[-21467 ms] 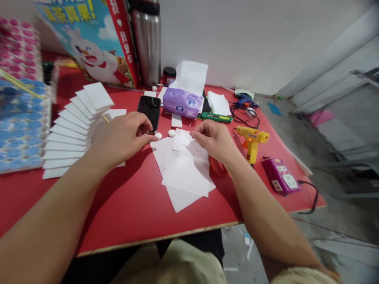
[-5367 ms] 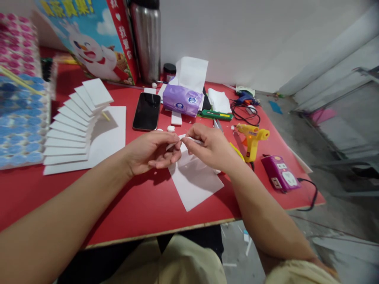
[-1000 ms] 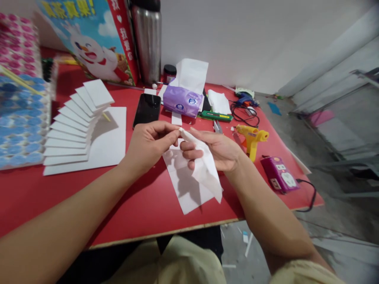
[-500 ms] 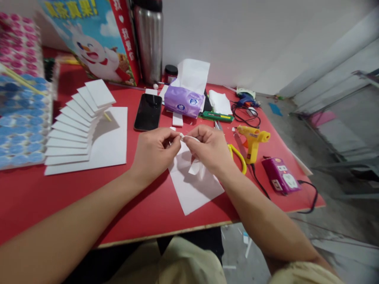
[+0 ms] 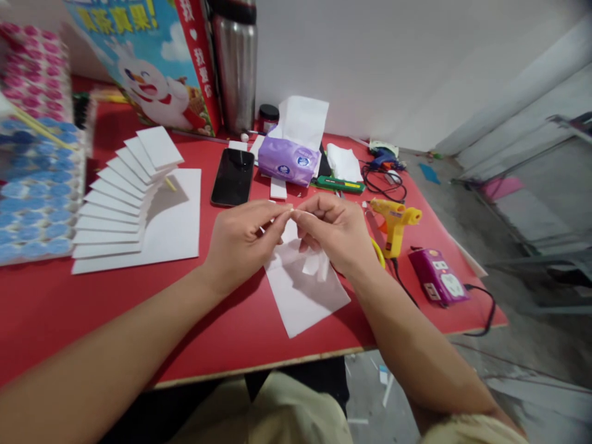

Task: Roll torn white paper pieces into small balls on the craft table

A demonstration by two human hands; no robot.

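Note:
Fingertips of my left hand (image 5: pixel 247 237) and my right hand (image 5: pixel 335 231) meet above the red table, both pinched closed. A thin white tissue strip (image 5: pixel 317 265) hangs below my right fingers; its upper end runs to the pinch, where only a speck of white shows. Under the hands lies a flat white sheet (image 5: pixel 300 308), partly in their shadow. Just behind my right wrist, the yellow handle (image 5: pixel 378 253) of a tool is mostly covered.
White boards fanned like steps (image 5: pixel 108 222) stand at left, near blue and pink paper flowers (image 5: pixel 37 203). A phone (image 5: pixel 232 177), tissue pack (image 5: pixel 287 160) and green cutter (image 5: pixel 340 184) lie behind. At right are a yellow glue gun (image 5: pixel 394 225) and purple power socket (image 5: pixel 437 274).
My fingertips have shifted slightly right, and the white bit between them is now mostly covered. The right hand has turned a little, and the hanging strip has swung right.

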